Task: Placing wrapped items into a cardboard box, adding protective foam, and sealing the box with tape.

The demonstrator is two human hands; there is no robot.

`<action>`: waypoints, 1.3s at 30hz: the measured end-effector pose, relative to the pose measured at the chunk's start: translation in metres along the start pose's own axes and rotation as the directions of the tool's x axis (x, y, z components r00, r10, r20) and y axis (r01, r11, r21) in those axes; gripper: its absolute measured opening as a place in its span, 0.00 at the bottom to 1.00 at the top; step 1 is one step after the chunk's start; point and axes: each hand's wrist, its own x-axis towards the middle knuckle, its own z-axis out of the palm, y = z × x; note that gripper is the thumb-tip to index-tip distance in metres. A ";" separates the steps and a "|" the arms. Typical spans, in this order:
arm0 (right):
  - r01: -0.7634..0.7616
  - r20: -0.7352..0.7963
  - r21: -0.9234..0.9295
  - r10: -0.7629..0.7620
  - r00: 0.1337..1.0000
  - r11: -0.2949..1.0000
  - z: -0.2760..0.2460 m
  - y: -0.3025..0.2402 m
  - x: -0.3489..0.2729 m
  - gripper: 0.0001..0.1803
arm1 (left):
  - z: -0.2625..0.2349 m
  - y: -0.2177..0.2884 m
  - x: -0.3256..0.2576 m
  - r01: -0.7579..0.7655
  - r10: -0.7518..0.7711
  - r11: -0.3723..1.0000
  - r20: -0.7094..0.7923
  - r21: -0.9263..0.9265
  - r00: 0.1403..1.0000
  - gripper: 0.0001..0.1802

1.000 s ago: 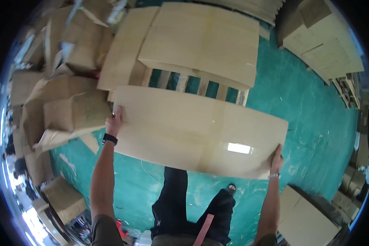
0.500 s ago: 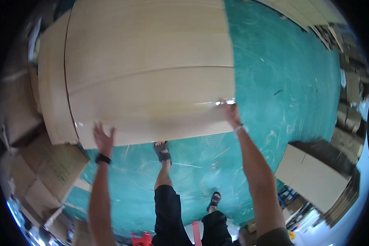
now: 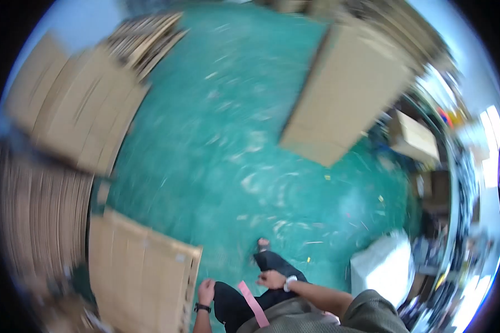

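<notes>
My left hand, with a black band at the wrist, hangs beside my dark trouser leg, near a flat stack of brown cardboard. Its fingers are curled in, and nothing shows in them. In front of my other thigh is my right hand, with a white band at the wrist. Its fingers are loosely closed, also with nothing visible inside. A pink strap hangs down between my two hands. Motion blurs the view, so small details are lost.
A large cardboard box lies on the green floor at far right. Cardboard stacks line the left side. At near right are a white plastic-wrapped bundle and a cluttered shelf with a small carton.
Both hands have left the big cardboard sheet and drawn back close to my body, their fingers now curled. The view has turned to another part of the room.
</notes>
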 end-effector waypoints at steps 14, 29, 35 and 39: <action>0.226 -0.683 0.722 0.727 0.077 0.654 -0.428 0.302 -0.319 0.21 | 0.541 0.623 0.060 -0.890 0.663 0.078 0.643 0.449 0.383 0.38; 0.320 0.248 0.926 0.963 -0.109 -0.203 -0.134 0.536 -0.498 0.16 | 0.971 1.093 -0.027 -0.366 0.882 -0.340 0.429 0.866 0.195 0.52; 0.350 -0.111 0.924 0.984 -0.137 0.153 -0.467 0.743 -0.597 0.22 | 0.961 1.072 -0.097 -0.360 0.870 -0.367 0.453 0.858 0.192 0.44; 0.207 -0.675 0.720 0.738 -0.015 0.662 -0.792 0.710 -0.706 0.23 | 0.960 1.052 -0.199 -0.506 0.776 -0.481 0.617 0.716 0.135 0.25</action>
